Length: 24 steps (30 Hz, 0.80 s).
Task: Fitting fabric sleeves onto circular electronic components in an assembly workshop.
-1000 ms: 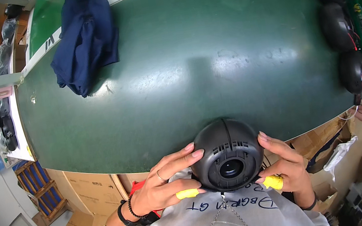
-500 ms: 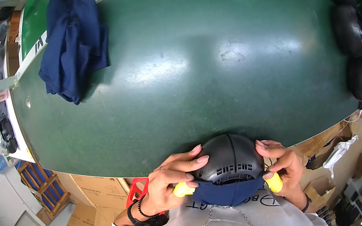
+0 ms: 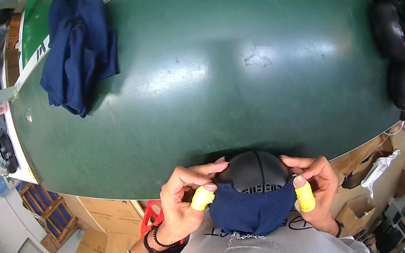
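Note:
A round black dome-shaped shell (image 3: pixel 254 170) is held close to my chest, just past the near edge of the green table (image 3: pixel 235 68). A dark blue fabric cover (image 3: pixel 251 209) is stretched over its lower half. My left hand (image 3: pixel 185 203) grips the left side of the shell and cover, thumb in a yellow finger cot. My right hand (image 3: pixel 315 188) grips the right side the same way, also with a yellow cot on the thumb.
A pile of dark blue fabric covers (image 3: pixel 78 48) lies at the far left of the table. Several black shells (image 3: pixel 391 33) line the right edge. Cardboard boxes (image 3: pixel 105 216) and a blue crate (image 3: pixel 49 209) stand on the floor below.
The shell has been turned so its round opening faces away, and the blue fabric cover has been pulled up over its lower half. Both hands stayed on its sides.

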### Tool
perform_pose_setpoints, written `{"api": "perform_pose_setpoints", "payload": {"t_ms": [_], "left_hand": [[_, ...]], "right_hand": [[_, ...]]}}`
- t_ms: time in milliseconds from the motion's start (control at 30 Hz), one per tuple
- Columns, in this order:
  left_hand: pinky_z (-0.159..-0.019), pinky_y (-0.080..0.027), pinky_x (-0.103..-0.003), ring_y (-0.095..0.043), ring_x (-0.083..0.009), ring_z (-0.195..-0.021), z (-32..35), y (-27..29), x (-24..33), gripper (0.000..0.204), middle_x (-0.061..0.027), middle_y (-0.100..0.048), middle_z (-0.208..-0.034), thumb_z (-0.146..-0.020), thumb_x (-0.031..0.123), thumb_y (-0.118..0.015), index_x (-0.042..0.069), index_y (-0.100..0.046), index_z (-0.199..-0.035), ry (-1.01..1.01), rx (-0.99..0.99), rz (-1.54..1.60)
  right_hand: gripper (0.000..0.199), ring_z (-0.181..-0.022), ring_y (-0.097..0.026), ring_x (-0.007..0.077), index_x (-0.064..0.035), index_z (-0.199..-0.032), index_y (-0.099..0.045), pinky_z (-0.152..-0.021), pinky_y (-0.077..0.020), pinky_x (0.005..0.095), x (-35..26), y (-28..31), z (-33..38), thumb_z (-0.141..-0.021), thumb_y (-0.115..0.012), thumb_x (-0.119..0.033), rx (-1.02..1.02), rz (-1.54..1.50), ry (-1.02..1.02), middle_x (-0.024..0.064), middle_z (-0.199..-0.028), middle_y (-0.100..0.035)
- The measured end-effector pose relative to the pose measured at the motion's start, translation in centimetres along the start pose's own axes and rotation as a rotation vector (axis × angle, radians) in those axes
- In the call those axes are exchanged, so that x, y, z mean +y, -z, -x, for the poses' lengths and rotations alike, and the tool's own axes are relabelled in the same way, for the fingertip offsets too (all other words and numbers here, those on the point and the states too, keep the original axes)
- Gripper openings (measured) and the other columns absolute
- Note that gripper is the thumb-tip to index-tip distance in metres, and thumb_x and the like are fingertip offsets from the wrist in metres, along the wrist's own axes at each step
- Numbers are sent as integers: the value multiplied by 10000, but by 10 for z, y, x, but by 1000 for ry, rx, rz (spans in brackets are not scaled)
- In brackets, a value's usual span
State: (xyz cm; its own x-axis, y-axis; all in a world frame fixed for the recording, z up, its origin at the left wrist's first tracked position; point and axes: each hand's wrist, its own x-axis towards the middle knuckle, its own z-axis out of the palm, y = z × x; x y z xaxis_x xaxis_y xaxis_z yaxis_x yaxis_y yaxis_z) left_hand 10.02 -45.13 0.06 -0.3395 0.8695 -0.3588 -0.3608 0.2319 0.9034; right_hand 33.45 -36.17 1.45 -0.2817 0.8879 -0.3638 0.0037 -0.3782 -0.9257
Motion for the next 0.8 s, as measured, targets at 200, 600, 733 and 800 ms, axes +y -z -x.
{"api": "perform_pose_setpoints", "payload": {"t_ms": [200, 600, 733, 800], "left_hand": [[-1118, -487, -566, -695, -351, -1175, -3, 10, -1, 127, -294, -705, -1162, -1026, 44, -633, 3, -515, -1006, -92, -188, -66], [-1072, -538, -511, -648, -368, -1246, -4, 11, -5, 95, -263, -654, -1213, -1031, 41, -606, 3, -521, -1047, 20, -152, 1], [-1118, -508, -524, -617, -387, -1275, -4, 13, -2, 88, -260, -605, -1276, -1038, 36, -588, -12, -517, -1059, 78, -147, 25], [-1139, -492, -521, -604, -386, -1290, -4, 14, 1, 85, -263, -600, -1280, -1040, 32, -583, -4, -509, -1061, 22, -180, -130]], "right_hand": [[202, -1164, -706, 323, -23, -978, -531, -1041, -530, 417, -2, 2, 3, -958, -731, -37, -16, -1, -60, 261, -1180, -730], [177, -1050, -727, 234, -10, -974, -579, -956, -557, 363, -2, 4, -6, -951, -752, -37, -53, 21, -58, 216, -1124, -745], [166, -1066, -718, 232, -11, -976, -579, -941, -555, 360, -2, 4, -4, -955, -743, -31, -42, 43, -123, 214, -1114, -745], [158, -1099, -703, 231, -5, -970, -574, -930, -556, 351, -2, 3, -4, -968, -727, -39, -53, 51, -66, 207, -1099, -742]]}}
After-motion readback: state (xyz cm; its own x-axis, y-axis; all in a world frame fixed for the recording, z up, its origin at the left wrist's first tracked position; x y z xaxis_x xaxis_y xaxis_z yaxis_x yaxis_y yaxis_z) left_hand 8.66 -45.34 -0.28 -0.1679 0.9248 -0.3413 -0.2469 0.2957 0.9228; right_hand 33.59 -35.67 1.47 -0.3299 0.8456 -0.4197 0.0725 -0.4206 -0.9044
